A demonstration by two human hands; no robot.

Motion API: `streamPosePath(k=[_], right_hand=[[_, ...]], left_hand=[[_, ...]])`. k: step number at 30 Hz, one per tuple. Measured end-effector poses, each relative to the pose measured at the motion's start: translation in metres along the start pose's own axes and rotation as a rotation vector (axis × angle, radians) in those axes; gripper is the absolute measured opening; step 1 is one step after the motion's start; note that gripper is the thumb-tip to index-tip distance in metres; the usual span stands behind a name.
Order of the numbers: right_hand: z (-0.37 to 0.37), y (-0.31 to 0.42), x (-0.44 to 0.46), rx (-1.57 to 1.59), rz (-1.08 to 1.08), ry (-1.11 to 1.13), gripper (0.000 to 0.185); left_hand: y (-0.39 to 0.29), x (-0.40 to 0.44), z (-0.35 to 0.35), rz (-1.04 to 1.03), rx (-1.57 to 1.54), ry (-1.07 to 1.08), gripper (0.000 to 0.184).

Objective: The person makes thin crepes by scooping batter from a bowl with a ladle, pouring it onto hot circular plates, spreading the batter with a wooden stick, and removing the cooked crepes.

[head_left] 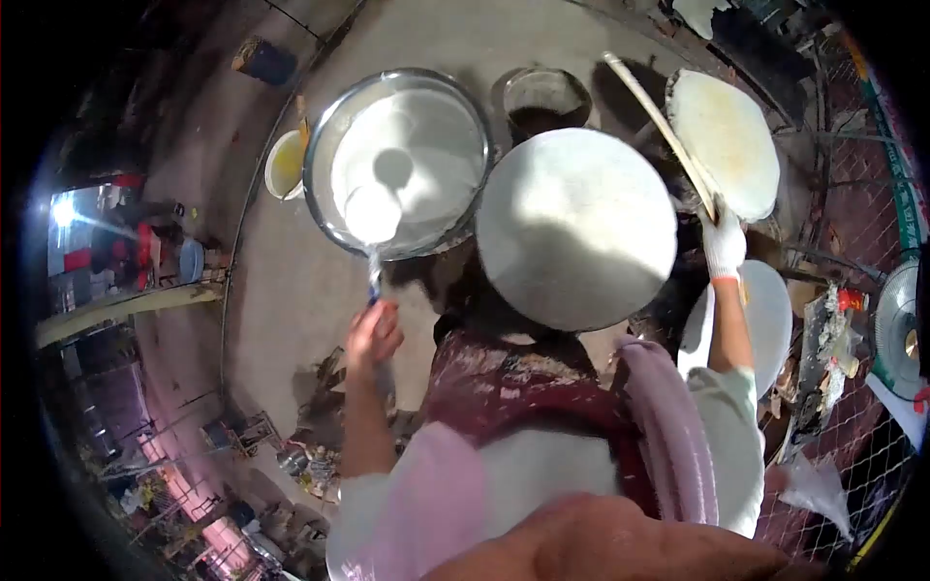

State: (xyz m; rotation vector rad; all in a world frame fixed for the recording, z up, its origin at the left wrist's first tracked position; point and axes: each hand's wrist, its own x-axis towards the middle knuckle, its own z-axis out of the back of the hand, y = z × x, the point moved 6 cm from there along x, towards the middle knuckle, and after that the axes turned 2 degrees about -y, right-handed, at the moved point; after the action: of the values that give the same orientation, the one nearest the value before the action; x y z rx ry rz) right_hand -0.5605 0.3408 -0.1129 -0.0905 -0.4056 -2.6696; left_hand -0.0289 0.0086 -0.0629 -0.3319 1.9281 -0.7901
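My left hand [374,334] is closed round the handle of a ladle [373,214], whose white bowl is over a wide metal basin [481,126] of white batter [436,160]. My right hand [723,244], in a white glove, grips the lower end of a long wooden stick [654,114], which slants up and to the left. Between my hands lies a large round griddle [576,228] with a pale surface, partly in shadow. Beyond my gloved hand is a round pale board or lid [725,145].
A small bowl of yellow liquid [285,166] stands left of the basin. A dark pot [546,102] is behind the griddle. Another pale round lid [765,324] lies by my right forearm. A fan [901,329] and wire mesh [857,426] are at the right.
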Motion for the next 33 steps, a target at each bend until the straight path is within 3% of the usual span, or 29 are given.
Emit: streamPosePath(k=[2, 4, 6, 8, 12, 15, 18, 21, 22, 23, 24, 25, 26, 27, 28, 30, 31, 33], right_hand=[[0.008, 0.012, -0.070, 0.264, 0.028, -0.033, 0.044], [0.034, 0.058, -0.144, 0.311, -0.142, 0.087, 0.047], [0.031, 0.091, -0.214, 0.655, -0.416, 0.116, 0.049], [0.022, 0.130, -0.271, 0.765, -0.587, 0.077, 0.049], [-0.006, 0.193, -0.356, 0.683, -0.703, 0.088, 0.048], [-0.020, 0.218, -0.385, 0.793, -0.769, 0.039, 0.049], [-0.025, 0.242, -0.395, 0.768, -0.782, 0.058, 0.051], [-0.058, 0.258, -0.418, 0.921, -0.877, 0.162, 0.052], [-0.071, 0.259, -0.428, 0.828, -0.767, 0.199, 0.053], [-0.079, 0.268, -0.434, 0.734, -0.787, 0.305, 0.050], [-0.087, 0.278, -0.436, 0.639, -0.800, 0.403, 0.048], [-0.082, 0.294, -0.426, 0.463, -0.741, 0.561, 0.047], [-0.072, 0.312, -0.427, 0.561, -0.839, 0.625, 0.037], [-0.053, 0.296, -0.464, 0.950, -0.933, 0.695, 0.032], [-0.021, 0.296, -0.486, 1.307, -1.074, 0.777, 0.028], [0.007, 0.299, -0.486, 0.651, -0.858, 0.769, 0.021], [0.008, 0.291, -0.491, 0.525, -0.601, 0.799, 0.019], [-0.022, 0.245, -0.539, 0.877, -0.355, 0.383, 0.014]], left_hand=[[-0.015, 0.053, 0.011, -0.021, 0.353, 0.030, 0.023], [-0.012, 0.139, 0.054, -0.315, 1.208, 0.027, 0.023], [-0.029, 0.194, 0.052, -0.511, 1.849, 0.054, 0.021], [-0.037, 0.244, 0.033, -0.521, 1.930, 0.236, 0.018], [-0.034, 0.351, 0.003, -0.799, 1.951, 0.236, 0.024], [-0.034, 0.389, -0.002, -0.702, 1.945, 0.268, 0.037], [-0.007, 0.415, 0.031, -0.659, 1.960, 0.467, 0.038], [0.029, 0.395, 0.075, -0.044, 1.503, 0.486, 0.044], [0.041, 0.372, 0.090, 0.123, 1.203, 0.448, 0.044], [0.067, 0.362, 0.111, 0.296, 0.936, 0.517, 0.043], [0.092, 0.356, 0.128, 0.338, 0.808, 0.614, 0.044], [0.090, 0.318, 0.122, 0.383, 0.676, 0.507, 0.045], [0.101, 0.302, 0.124, 0.389, 0.574, 0.497, 0.044], [0.122, 0.293, 0.132, 0.459, 0.388, 0.591, 0.044], [0.126, 0.269, 0.119, 0.517, 0.125, 0.814, 0.044], [0.129, 0.230, 0.109, 0.578, -0.167, 0.642, 0.043], [0.127, 0.216, 0.099, 0.605, -0.315, 0.661, 0.040], [0.112, 0.190, 0.086, 0.560, -0.480, 0.777, 0.034]])
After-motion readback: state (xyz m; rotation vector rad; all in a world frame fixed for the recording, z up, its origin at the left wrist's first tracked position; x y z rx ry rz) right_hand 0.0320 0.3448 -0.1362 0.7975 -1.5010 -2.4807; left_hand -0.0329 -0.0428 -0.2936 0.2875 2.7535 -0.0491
